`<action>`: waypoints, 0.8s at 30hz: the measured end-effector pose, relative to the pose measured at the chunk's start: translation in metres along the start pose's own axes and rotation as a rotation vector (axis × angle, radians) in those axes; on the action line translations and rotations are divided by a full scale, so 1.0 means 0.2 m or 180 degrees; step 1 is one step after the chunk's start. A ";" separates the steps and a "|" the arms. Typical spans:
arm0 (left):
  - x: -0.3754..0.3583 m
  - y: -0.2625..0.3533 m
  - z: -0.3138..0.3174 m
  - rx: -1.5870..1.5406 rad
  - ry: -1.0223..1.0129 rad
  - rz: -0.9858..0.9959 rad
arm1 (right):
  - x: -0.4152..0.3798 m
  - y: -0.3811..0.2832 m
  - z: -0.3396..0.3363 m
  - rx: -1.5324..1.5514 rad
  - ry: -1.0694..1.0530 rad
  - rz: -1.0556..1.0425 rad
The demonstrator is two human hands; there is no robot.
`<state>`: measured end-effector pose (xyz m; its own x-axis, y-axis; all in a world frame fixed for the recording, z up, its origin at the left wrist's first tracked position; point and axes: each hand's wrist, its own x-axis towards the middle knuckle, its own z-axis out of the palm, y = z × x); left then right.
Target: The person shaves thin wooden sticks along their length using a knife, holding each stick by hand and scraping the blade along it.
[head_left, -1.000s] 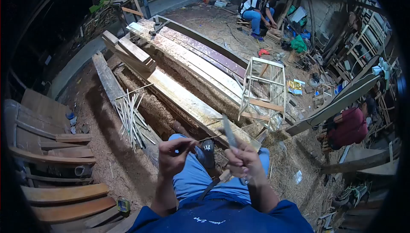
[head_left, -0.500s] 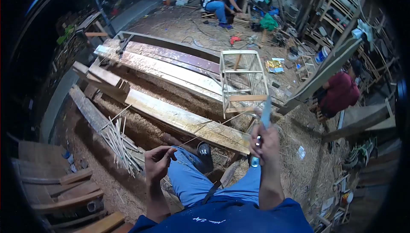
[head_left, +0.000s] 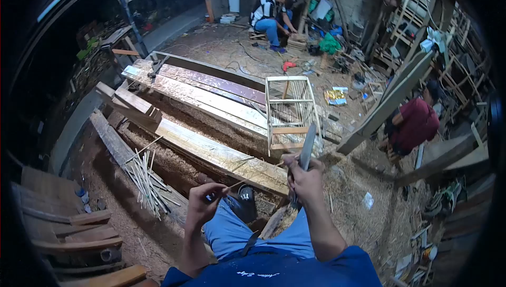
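My left hand (head_left: pixel 205 200) pinches the near end of a thin wooden strip (head_left: pixel 238 182), which points right toward my other hand. My right hand (head_left: pixel 305 177) is wrapped round the handle of a knife, with the blade (head_left: pixel 307 146) pointing up and away from me. The strip's far end comes close to the right hand; whether it touches the fingers is unclear. Beyond the knife stands a frame of slats and thin sticks (head_left: pixel 290 105). A pile of cut sticks (head_left: pixel 147 184) lies to the left of my left hand.
Long planks (head_left: pixel 211 147) dusted with shavings cross in front of my legs. A person in a striped top (head_left: pixel 266 10) sits at the back, another in a dark red shirt (head_left: pixel 419 121) at the right. A slanting wooden beam (head_left: pixel 387 105) rises at the right.
My right hand and the knife have moved left and slightly down, nearer my left hand. The left hand has shifted slightly right and still pinches the strip. The view has shifted slightly.
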<state>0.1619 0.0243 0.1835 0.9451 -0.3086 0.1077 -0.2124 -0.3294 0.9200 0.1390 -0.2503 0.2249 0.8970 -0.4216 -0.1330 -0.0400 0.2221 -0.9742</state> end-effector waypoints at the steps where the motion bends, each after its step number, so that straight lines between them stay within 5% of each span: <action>1: 0.00 0.05 0.02 0.0263 -0.0127 0.0121 | -0.02 0.01 -0.01 -0.0127 -0.0124 0.0023; 10: -0.10 0.26 0.45 -0.0802 0.0400 -0.0320 | -0.05 0.00 -0.17 -0.0463 -0.1459 0.0402; 14: -0.14 0.30 0.50 -0.0735 0.0632 -0.0489 | -0.03 0.01 -0.25 0.0446 -0.1509 0.0529; 24: -0.21 0.34 0.50 -0.0895 0.0721 -0.0742 | -0.16 0.02 -0.28 -0.0214 -0.2008 0.0776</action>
<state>0.0828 -0.0747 0.2047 0.9971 -0.0407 -0.0640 0.0596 -0.1014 0.9931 0.0848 -0.2859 0.2150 0.9432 0.2315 -0.2382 -0.2825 0.1821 -0.9418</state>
